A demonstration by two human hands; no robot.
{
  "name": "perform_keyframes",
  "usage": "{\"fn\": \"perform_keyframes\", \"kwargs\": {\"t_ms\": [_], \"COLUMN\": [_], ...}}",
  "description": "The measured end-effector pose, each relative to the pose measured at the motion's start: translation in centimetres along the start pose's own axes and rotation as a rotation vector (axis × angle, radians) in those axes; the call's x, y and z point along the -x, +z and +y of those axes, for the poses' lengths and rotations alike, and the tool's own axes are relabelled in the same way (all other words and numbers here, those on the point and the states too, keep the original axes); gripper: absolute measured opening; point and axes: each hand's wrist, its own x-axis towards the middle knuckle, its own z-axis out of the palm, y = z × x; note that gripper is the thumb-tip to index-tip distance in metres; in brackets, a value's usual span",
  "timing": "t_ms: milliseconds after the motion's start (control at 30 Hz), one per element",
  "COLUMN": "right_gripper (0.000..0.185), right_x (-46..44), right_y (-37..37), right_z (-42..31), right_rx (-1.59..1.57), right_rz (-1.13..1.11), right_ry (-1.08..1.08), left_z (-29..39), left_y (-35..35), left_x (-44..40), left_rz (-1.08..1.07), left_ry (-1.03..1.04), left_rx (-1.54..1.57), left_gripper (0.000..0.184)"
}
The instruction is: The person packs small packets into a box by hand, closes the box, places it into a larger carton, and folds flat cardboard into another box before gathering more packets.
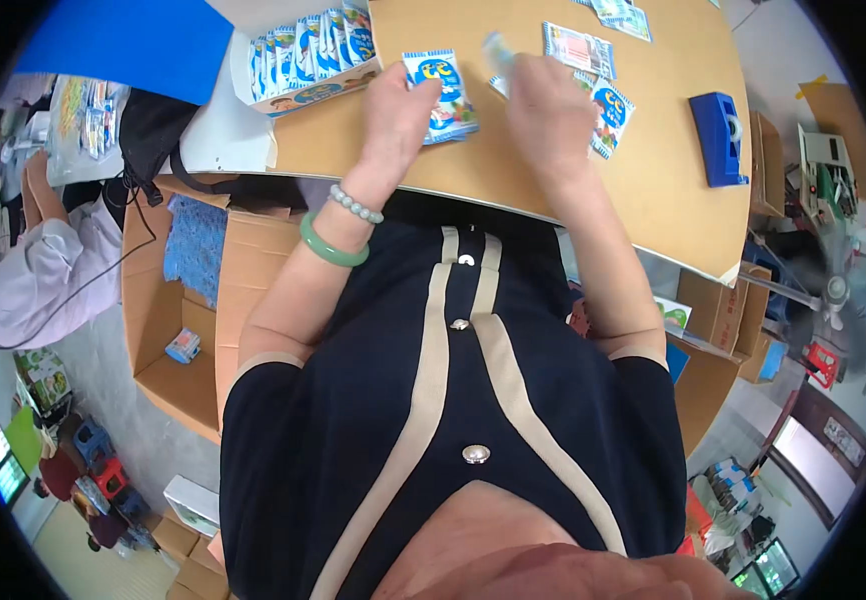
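Observation:
My left hand point(396, 118), with a beaded bracelet and a green bangle at its wrist, has its thumb on a blue-and-white candy packet point(440, 97) at the table's near side. Fingers of that hand are closed on the packet's left edge. To its right, my right hand point(553, 115) is curled, smeared by motion, and a blurred small packet point(496, 48) sticks out beside its fingers. Another candy packet point(613, 115) lies partly under this hand. An open display box point(323, 92) holding a row of similar packets stands left of my left hand.
Pale packets point(580, 50) lie beyond my right hand. A blue tape dispenser point(718, 140) stands at the table's point(678, 200) right edge. Below left is an open cardboard box point(168, 335) with a packet inside. Another person point(53, 255) sits at far left.

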Motion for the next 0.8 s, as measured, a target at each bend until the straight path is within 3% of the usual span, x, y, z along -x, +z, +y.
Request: {"fn": "perform_keyframes", "kwargs": {"t_ms": [100, 200, 367, 500, 600, 733, 800], "right_gripper": [0.016, 0.02, 0.021, 0.022, 0.021, 0.02, 0.02], "right_x": [1.7, 2.1, 1.7, 1.1, 2.2, 0.9, 0.2], "right_y": [0.7, 0.6, -0.9, -1.8, -1.7, -0.3, -1.2], "right_z": [-2.9, -3.8, -2.5, -0.6, 1.8, 3.6, 3.8], "right_rx": [0.045, -0.175, -0.349, -0.495, 0.195, 0.43, 0.303], "right_rz": [-0.163, -0.237, -0.349, -0.45, -0.081, -0.249, -0.242], "right_ry": [-0.005, 0.183, 0.155, 0.14, -0.052, -0.196, -0.102], "left_z": [-0.7, -1.4, -0.2, -0.6, -0.7, 0.1, 0.3], "left_y": [1.8, 1.9, 1.5, 2.2, 1.9, 2.0, 1.8], "left_x": [0.5, 0.3, 0.1, -1.0, -0.7, -0.5, -0.3], "left_rz": [0.033, -0.001, -0.086, -0.001, -0.001, -0.028, -0.028], "left_ry": [0.139, 0.113, 0.092, 0.114, 0.076, -0.014, -0.021], "left_rx": [-0.214, -0.028, -0.041, -0.054, -0.092, 0.031, 0.013], "left_gripper": [0.014, 0.017, 0.021, 0.022, 0.02, 0.021, 0.021]}}
